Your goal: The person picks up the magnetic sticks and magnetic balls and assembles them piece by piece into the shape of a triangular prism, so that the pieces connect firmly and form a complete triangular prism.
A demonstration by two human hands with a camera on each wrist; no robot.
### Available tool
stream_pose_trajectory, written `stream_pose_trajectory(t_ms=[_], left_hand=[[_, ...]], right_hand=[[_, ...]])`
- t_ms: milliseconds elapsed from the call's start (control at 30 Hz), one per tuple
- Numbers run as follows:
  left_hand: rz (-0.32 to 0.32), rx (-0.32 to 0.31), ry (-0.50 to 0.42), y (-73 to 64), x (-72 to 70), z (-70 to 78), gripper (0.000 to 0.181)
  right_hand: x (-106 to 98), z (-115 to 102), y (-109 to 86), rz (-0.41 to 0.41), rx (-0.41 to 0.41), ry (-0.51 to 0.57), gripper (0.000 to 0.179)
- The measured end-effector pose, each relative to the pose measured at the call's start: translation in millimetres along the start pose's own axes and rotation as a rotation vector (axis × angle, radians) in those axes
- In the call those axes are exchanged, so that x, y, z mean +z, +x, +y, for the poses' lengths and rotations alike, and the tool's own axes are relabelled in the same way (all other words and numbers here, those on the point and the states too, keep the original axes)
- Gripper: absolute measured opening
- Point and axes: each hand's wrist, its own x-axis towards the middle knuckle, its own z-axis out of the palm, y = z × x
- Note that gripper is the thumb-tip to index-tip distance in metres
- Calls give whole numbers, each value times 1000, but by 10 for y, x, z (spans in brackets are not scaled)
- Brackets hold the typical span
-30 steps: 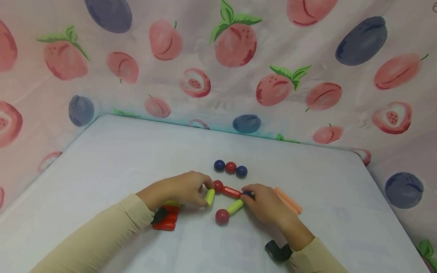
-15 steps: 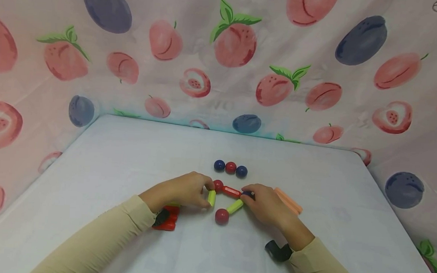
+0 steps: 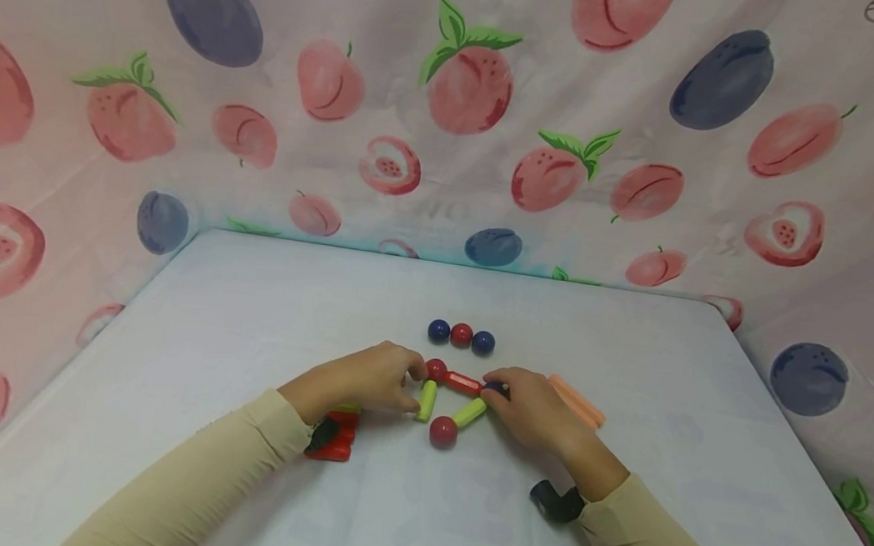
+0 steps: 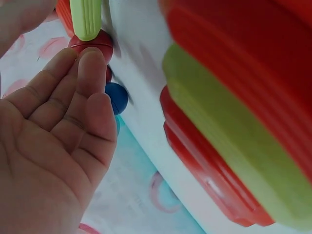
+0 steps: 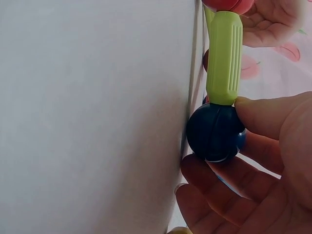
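On the white table, a red ball [image 3: 435, 370] joins a red stick [image 3: 464, 383] and a yellow-green stick [image 3: 427, 401]. The red stick runs to a blue ball [image 5: 214, 131], mostly hidden in the head view, which my right hand [image 3: 530, 408] pinches between thumb and fingers. From that blue ball a second yellow-green stick [image 5: 224, 58] leads to another red ball [image 3: 443, 432]. My left hand [image 3: 381, 376] has its fingertips against the first red ball, fingers only slightly bent. In the left wrist view its thumb lies apart from the yellow-green stick.
Behind the joined pieces, a blue ball [image 3: 438, 331], a red ball [image 3: 462, 335] and another blue ball [image 3: 483, 343] sit in a row. Red sticks [image 3: 333, 442] lie under the left wrist, with yellow-green ones beside them. Orange sticks [image 3: 578, 401] lie beyond the right hand.
The left yellow-green stick has swung, its lower end shifting slightly right and towards me. My left thumb has come away from it. The right hand stays on the blue ball.
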Motion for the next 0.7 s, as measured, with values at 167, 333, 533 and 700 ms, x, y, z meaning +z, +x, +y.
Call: stream_pose_trajectory(t_ms=[167, 333, 533, 700], left_hand=[[29, 1, -3, 8, -52, 11, 41], [51, -1, 15, 70, -86, 38, 42], [34, 58, 77, 185, -100, 105, 39], [19, 64, 87, 242, -100, 131, 32]], right_hand=[[-6, 1, 7, -3, -9, 2, 30], [-10, 3, 12, -8, -7, 4, 30], [-9, 11, 20, -8, -9, 6, 30], [-5, 11, 24, -10, -8, 14, 30]])
